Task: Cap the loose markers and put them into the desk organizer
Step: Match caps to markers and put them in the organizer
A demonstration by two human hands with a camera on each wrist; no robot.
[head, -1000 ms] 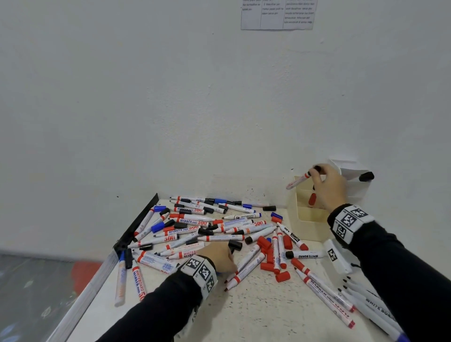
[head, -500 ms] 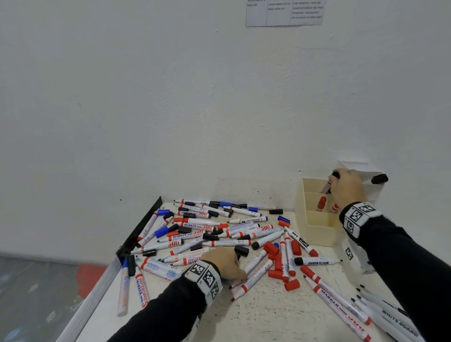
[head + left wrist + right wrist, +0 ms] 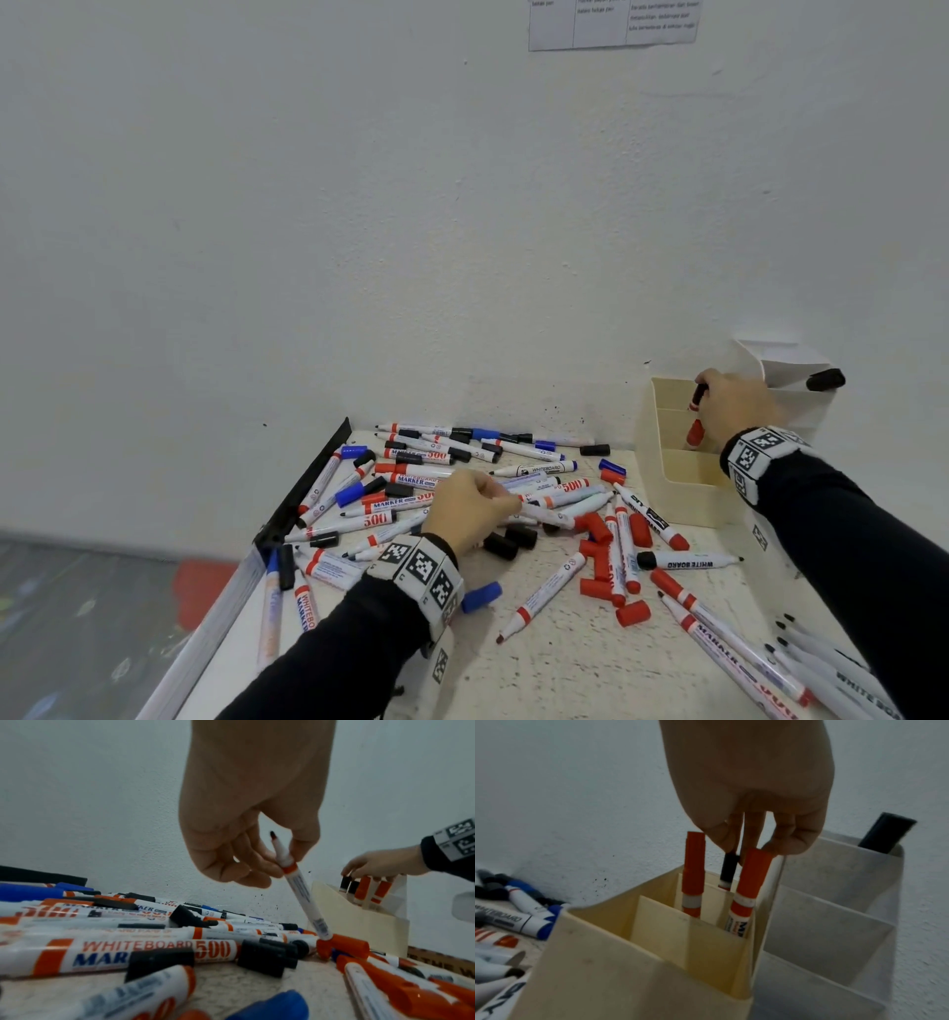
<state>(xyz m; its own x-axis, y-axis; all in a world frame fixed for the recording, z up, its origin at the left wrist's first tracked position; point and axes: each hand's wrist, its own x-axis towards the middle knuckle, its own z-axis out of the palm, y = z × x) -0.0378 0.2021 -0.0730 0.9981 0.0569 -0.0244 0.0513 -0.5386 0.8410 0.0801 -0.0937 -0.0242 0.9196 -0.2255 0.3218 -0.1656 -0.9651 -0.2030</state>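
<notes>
Uncapped marker (image 3: 300,890) pinched near its tip by left hand (image 3: 246,825).

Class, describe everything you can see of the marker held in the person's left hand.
The marker is slim and white-barrelled, with an orange-red band below an uncapped dark tip that points up. It looks like plastic, with small print on the barrel. The left hand pinches it near the tip. It stands tilted, its lower end pressed into a red cap on the table.

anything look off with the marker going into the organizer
Yes: the marker the right hand lowers into the cream organizer wears a black cap over a red collar, a mismatch; its two neighbours have red caps.
</notes>
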